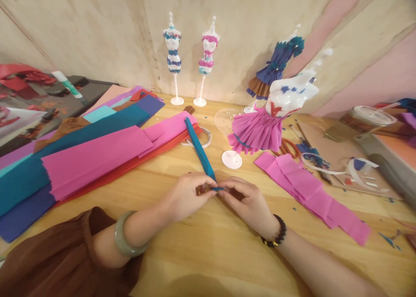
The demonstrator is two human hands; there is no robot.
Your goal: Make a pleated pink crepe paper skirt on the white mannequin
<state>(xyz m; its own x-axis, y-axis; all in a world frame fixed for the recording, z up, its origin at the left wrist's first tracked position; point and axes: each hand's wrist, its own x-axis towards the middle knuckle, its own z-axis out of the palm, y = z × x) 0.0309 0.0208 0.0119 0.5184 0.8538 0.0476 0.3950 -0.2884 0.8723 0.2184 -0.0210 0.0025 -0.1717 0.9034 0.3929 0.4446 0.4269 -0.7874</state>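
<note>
A narrow teal crepe paper strip (199, 148) runs from the pink crepe paper down to my fingers. My left hand (190, 195) pinches its near end between thumb and forefinger. From the other side, my right hand (248, 201) pinches the same end, fingertips almost meeting the left ones. Just beyond my hands stands a white mini mannequin (290, 93) wearing a pleated pink paper skirt (258, 130), on a round white base (232, 159). Folded pink crepe paper (308, 188) lies to the right of my right hand.
Layered crepe paper sheets (97, 158) cover the left side. Two small mannequins (172, 56) with coloured bands and a dressed one (276, 67) stand by the wall. A glue stick (67, 84) lies far left. At right are a lidded cup (360, 121), cardboard (344, 149) and white tape (325, 169).
</note>
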